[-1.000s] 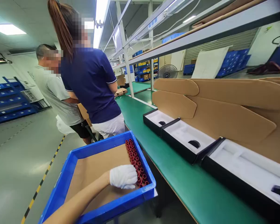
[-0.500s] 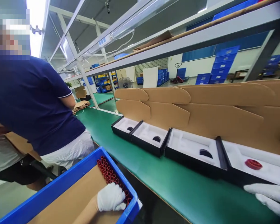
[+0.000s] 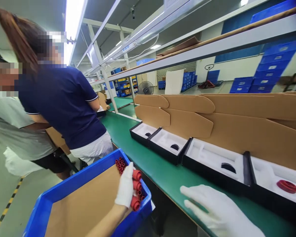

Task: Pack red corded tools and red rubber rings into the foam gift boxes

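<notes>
My left hand, in a white glove, is closed around several red ribbed cylindrical parts above the right end of a blue bin. More red tubular parts stand upright in the bin, partly hidden behind that hand. Over the front edge of the green table, my gloved right hand is empty with its fingers stretched out. Beyond it stands a row of open black boxes with white foam inside. The nearest box has a red round part in its foam; others show a black piece.
Brown cardboard lids rise behind the boxes. A person in a dark blue shirt stands at the table on the left, with another person in a grey shirt close by. A shelf beam crosses above the table.
My left hand has lifted red parts out of the bin. My right hand has moved left, away from the nearest box. The view has shifted left, and the second person shows more.
</notes>
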A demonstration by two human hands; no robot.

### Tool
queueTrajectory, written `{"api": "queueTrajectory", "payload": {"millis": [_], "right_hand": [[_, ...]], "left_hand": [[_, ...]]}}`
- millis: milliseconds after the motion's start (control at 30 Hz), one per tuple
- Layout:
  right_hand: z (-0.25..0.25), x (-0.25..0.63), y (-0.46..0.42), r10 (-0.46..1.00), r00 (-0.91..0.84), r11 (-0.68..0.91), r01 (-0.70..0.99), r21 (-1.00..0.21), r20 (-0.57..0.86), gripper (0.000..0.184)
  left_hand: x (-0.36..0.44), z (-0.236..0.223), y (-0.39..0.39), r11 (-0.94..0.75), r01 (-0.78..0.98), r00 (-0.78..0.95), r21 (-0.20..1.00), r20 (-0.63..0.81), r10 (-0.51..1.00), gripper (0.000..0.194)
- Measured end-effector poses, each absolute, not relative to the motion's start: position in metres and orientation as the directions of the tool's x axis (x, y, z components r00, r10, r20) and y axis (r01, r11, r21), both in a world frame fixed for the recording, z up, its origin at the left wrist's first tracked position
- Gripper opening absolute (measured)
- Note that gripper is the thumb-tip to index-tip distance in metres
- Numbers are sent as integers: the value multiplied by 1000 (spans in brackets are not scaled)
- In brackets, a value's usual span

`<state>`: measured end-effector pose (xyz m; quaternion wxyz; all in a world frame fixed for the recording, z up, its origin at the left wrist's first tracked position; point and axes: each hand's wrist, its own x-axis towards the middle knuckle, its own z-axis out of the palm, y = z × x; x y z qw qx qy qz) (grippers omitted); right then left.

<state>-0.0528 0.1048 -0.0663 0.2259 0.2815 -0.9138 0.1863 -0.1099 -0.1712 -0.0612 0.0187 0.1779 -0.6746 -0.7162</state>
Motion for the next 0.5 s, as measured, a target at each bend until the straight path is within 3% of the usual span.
{"api": "queueTrajectory", "payload": {"millis": [67,100,233,367,500], "right_hand": [[-52,-48,75,-489,-689,729,-660,-184,535,28],[-47,-45,66,-491,-679,712,-673,-197,546,28],[-39,-38,76,-403,-790,693,-593,-411,461,16],[-33,-29,112,-347,-918,719,-392,-574,192,11],[-12,-50,145,-271,-958,814,-279,-510,93,5]], "left_hand": [[-98,-51,-133,-405,-368,-887,837,-447,-118,54],[-91,-51,-116,-487,-451,-854,748,-520,-8,58],[-55,-68,-67,-486,-720,-683,495,-629,371,63],[-29,-89,-30,-467,-735,-678,491,-542,497,63],[-38,-98,2,-437,-745,-660,504,-464,591,65]]}}
